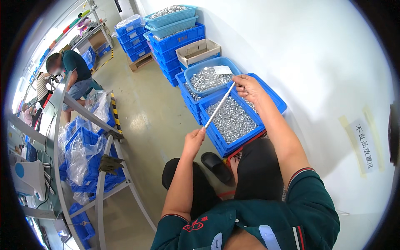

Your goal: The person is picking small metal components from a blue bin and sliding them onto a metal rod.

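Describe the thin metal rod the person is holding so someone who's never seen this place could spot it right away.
Start at the white wall and the blue crates stacked along it. In front, over an open blue bin of small silvery parts, the left hand and right hand each pinch one end of the rod. It is the only long, straight, slim silver piece there.

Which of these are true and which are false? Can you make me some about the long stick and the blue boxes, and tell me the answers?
1. Both hands hold a thin metal rod, the left hand at its lower end and the right hand at its upper end. True.
2. The blue crate under the rod is full of red balls. False: it holds small silvery metal parts.
3. Another person bends over at the far left. True.
4. The rod lies flat on the floor. False: it is held up in the air, slanted.
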Available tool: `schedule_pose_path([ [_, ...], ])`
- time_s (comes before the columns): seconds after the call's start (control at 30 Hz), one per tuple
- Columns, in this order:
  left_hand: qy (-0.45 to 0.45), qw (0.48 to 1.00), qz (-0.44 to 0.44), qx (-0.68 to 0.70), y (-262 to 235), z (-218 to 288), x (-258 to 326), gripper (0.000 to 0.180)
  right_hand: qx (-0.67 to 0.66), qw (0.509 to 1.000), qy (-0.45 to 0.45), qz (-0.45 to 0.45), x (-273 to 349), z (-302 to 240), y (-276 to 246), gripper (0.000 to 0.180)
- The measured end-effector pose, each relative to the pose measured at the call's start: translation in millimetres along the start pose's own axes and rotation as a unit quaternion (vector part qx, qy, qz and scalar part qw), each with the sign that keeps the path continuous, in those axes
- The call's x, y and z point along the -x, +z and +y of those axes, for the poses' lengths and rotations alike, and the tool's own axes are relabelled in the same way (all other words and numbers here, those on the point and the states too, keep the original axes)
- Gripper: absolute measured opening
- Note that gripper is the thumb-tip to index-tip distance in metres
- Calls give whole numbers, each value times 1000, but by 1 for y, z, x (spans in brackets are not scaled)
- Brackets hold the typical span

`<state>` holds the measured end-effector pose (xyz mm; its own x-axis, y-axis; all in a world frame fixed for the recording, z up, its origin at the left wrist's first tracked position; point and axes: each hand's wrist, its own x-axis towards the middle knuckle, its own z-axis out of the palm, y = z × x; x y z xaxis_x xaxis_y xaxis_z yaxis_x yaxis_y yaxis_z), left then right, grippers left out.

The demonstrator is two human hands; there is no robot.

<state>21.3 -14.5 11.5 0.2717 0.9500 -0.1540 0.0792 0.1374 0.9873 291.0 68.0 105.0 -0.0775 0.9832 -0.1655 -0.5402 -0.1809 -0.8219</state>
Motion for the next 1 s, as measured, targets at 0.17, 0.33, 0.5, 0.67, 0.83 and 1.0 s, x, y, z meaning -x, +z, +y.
schedule_pose_path([
  [0.17,-24,1000,-4,-14,-1,8,2,40,181,982,47,-3,7,-1,9,20],
  [0.33,-37,999,17,22,2,4,-3,39,65,991,113,-8,5,8,14,22],
  [0.5,-41,999,18,31,0,3,-4,39,-39,989,138,24,3,6,3,14],
  [0.67,-41,999,14,23,-1,6,-2,39,-69,993,85,40,1,5,-6,13],
  [0.83,-24,1000,3,3,0,5,-1,40,-129,988,85,-6,1,3,-8,19],
  [1.0,-15,1000,4,-7,0,4,0,41,-109,990,85,-16,4,1,-4,21],
])
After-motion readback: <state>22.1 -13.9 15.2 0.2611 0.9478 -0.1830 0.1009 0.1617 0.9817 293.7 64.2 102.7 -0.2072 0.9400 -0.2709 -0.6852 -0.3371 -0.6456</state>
